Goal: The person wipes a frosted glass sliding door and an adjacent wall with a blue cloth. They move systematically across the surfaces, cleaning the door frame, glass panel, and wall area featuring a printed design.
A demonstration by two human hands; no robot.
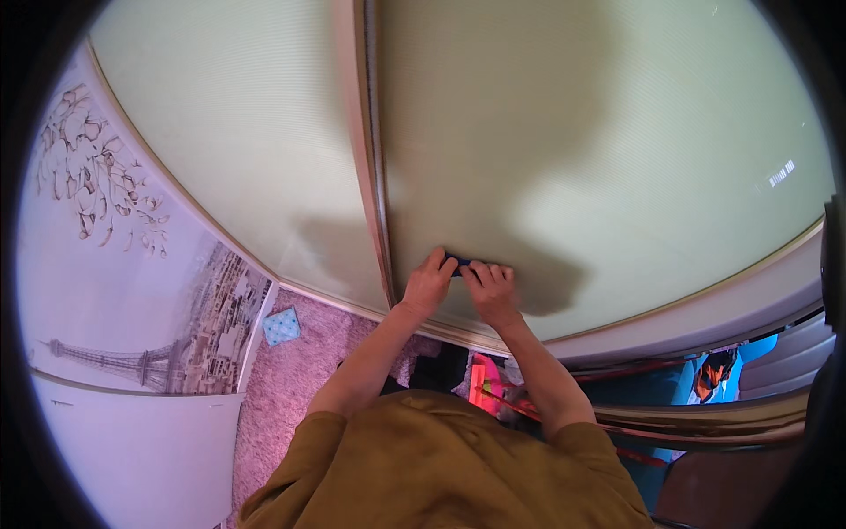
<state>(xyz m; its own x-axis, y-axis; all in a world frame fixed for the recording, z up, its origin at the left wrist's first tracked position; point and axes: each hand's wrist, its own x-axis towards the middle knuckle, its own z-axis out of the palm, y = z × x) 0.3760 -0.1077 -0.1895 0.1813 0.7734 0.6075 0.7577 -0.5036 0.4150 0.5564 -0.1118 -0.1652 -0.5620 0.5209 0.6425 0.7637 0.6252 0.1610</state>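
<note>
My left hand (427, 281) and my right hand (491, 291) are close together in front of a pale green, finely lined panel (661, 198), probably a sliding wardrobe door. Between them they pinch a small dark blue item (457, 264), perhaps a folded cloth. Fingers cover most of it, and it seems to lie against the panel. Just left of my left hand runs the upright door frame strip (370, 159), with a dark brush-like edge. A second pale green panel (225, 132) extends beyond that strip.
A wall panel (139, 218) with flower and tower prints stands on the left, above a white cabinet front (139, 449). On the pink shaggy carpet (284, 390) lies a light blue dotted packet (281, 326). A glossy curved rail (700, 423) and bright red-pink items (486, 383) are at lower right.
</note>
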